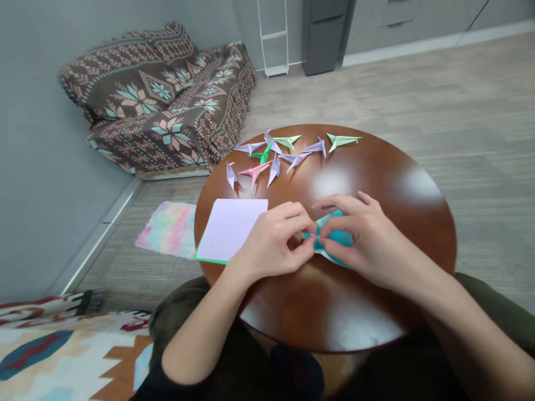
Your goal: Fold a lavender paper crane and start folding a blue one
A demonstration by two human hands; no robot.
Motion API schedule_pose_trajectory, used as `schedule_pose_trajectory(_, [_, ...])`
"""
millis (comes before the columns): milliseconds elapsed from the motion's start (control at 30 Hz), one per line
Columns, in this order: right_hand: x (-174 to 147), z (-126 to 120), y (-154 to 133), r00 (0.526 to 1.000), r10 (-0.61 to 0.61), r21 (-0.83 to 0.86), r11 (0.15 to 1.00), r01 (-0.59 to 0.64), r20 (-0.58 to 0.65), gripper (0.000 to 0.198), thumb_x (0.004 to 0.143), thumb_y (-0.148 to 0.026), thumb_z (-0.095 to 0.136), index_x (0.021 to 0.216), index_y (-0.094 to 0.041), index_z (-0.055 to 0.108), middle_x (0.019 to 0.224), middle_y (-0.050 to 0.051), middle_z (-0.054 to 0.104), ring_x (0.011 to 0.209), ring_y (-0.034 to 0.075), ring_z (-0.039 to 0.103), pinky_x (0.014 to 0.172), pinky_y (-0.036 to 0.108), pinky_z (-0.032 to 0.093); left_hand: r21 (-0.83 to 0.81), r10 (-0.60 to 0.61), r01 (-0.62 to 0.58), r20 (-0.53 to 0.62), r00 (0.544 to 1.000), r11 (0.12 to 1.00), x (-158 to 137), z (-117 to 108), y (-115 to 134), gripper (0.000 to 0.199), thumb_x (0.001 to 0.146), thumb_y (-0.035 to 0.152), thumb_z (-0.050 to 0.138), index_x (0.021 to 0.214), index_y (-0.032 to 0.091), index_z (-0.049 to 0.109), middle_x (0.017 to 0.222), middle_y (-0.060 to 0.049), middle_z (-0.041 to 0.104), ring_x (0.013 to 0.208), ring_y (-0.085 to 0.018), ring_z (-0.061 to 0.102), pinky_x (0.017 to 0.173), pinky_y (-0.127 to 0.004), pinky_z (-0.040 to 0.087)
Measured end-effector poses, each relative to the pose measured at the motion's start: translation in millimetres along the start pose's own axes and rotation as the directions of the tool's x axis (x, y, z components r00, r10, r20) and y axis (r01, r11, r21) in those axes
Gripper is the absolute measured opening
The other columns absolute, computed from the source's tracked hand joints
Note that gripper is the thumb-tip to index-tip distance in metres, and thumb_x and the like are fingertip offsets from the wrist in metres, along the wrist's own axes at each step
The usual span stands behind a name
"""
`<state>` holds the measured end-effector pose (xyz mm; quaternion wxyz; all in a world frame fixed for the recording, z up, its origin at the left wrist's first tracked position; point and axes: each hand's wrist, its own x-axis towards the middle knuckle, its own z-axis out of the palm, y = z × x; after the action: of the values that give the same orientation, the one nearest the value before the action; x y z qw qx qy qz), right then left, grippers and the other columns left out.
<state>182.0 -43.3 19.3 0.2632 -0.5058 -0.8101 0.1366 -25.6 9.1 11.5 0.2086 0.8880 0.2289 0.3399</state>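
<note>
A partly folded sheet of blue origami paper (341, 236) is between my hands over the middle of the round table. My left hand (284, 236) pinches its left end between thumb and index finger. Close beside it, my right hand (355, 231) pinches the same paper near a narrow crease, its other fingers raised. Much of the paper is covered by my right hand, so its full shape is hidden. Left of my left hand lies a stack of square paper (234, 225), lilac on top with a green edge showing.
Several folded paper birds (273, 161) in lilac, green and pink stand toward the far side of the brown table (388, 184). A sofa with a patterned cover (167, 106) is at the far left. A pastel rug (169, 229) lies on the floor.
</note>
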Motion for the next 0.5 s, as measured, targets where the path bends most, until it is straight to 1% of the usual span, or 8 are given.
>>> schedule_pose_trajectory(133, [-0.7, -0.1, -7.4, 1.0, -0.031, -0.101, 0.994, 0.031, -0.001, 0.022, 0.092, -0.015, 0.059, 0.077, -0.021, 0.073, 0.131, 0.012, 0.071, 0.115, 0.034, 0.07, 0.112, 0.082, 0.026, 0.095, 0.059, -0.06, 0.01, 0.998, 0.994, -0.3, 2.9, 0.4, 0.012, 0.085, 0.01, 0.06, 0.081, 0.019, 0.066, 0.079, -0.003, 0.067, 0.075, -0.016, 0.058, 0.069, -0.031, 0.047])
schedule_pose_trajectory(267, [-1.6, -1.4, -10.8, 0.999, -0.04, -0.126, 0.991, 0.039, -0.004, 0.022, 0.09, -0.013, 0.059, 0.076, -0.021, 0.074, 0.129, 0.013, 0.072, 0.112, 0.034, 0.07, 0.111, 0.083, 0.027, 0.091, 0.082, -0.079, -0.031, 0.996, 0.993, -0.2, -0.7, 1.1, 0.012, 0.084, 0.008, 0.061, 0.079, 0.018, 0.065, 0.077, -0.002, 0.066, 0.073, -0.015, 0.058, 0.067, -0.029, 0.046])
schedule_pose_trajectory(333, [-1.9, -1.7, -8.6, 1.0, -0.03, -0.128, 0.991, 0.029, -0.005, 0.021, 0.09, -0.013, 0.06, 0.076, -0.021, 0.074, 0.128, 0.012, 0.072, 0.113, 0.035, 0.07, 0.111, 0.083, 0.026, 0.071, 0.062, -0.057, -0.08, 0.995, 0.996, 0.1, -5.6, 0.5, 0.012, 0.082, 0.007, 0.062, 0.078, 0.018, 0.064, 0.078, -0.002, 0.064, 0.07, -0.014, 0.057, 0.064, -0.028, 0.046])
schedule_pose_trajectory(400, [-1.1, -2.4, -5.4, 1.0, -0.003, -0.095, 0.995, 0.002, -0.01, 0.021, 0.09, -0.014, 0.062, 0.075, -0.022, 0.074, 0.127, 0.011, 0.072, 0.114, 0.035, 0.07, 0.113, 0.082, 0.024, 0.044, 0.021, -0.015, -0.155, 0.988, 0.999, 0.7, -11.0, -1.0, 0.011, 0.081, 0.007, 0.063, 0.078, 0.018, 0.063, 0.078, -0.001, 0.063, 0.066, -0.012, 0.055, 0.06, -0.026, 0.045])
schedule_pose_trajectory(433, [0.0, -3.2, -4.1, 1.0, 0.014, -0.053, 0.998, -0.015, -0.019, 0.021, 0.09, -0.014, 0.062, 0.075, -0.023, 0.074, 0.126, 0.01, 0.073, 0.113, 0.034, 0.07, 0.114, 0.08, 0.026, 0.024, 0.001, 0.003, -0.19, 0.982, 1.0, 1.0, -13.3, -1.9, 0.011, 0.081, 0.008, 0.064, 0.079, 0.018, 0.064, 0.079, -0.001, 0.062, 0.065, -0.012, 0.055, 0.06, -0.026, 0.045])
schedule_pose_trajectory(467, [1.4, -4.5, -3.2, 0.999, 0.03, 0.01, 1.0, -0.03, -0.03, 0.021, 0.09, -0.014, 0.063, 0.074, -0.023, 0.074, 0.125, 0.008, 0.073, 0.111, 0.033, 0.071, 0.114, 0.075, 0.031, -0.016, -0.019, 0.016, -0.21, 0.978, 1.0, 1.2, -14.9, -2.7, 0.008, 0.083, 0.01, 0.066, 0.082, 0.019, 0.065, 0.081, -0.002, 0.064, 0.069, -0.013, 0.057, 0.062, -0.026, 0.048])
schedule_pose_trajectory(500, [3.0, -6.0, -2.9, 0.998, 0.044, 0.089, 0.995, -0.04, -0.043, 0.021, 0.09, -0.014, 0.064, 0.074, -0.023, 0.074, 0.122, 0.008, 0.074, 0.109, 0.031, 0.072, 0.112, 0.067, 0.039, -0.076, -0.044, 0.029, -0.206, 0.978, 0.997, 1.2, -15.7, -3.3, 0.006, 0.084, 0.014, 0.068, 0.088, 0.019, 0.066, 0.086, -0.003, 0.066, 0.074, -0.014, 0.061, 0.066, -0.027, 0.051])
